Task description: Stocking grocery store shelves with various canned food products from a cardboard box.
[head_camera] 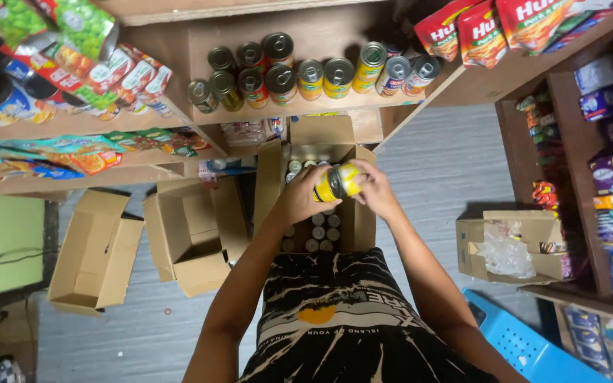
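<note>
We hold a yellow can (336,182) over the open box (318,191) on the floor, left hand (299,200) and right hand (374,188) both closed on it, fingers wrapped round its sides. The can lies tilted, just above the rows of cans (318,234) packed in the box. To do this well, we judge, a firm two-handed hold matters: keep the can over the box so a slip lands among the others, and lift it straight clear of the flaps. Left of the box, two opened cartons (97,252) lie on the grey floor (441,163), with shelves of bright packets (79,71) above them. Straight above the box, a wooden shelf (306,106) carries more tins (310,74), some stacked two high. Right of the box stand another carton (512,245) with clear plastic inside, a blue crate (519,344) and shelves of small packs (611,184).
</note>
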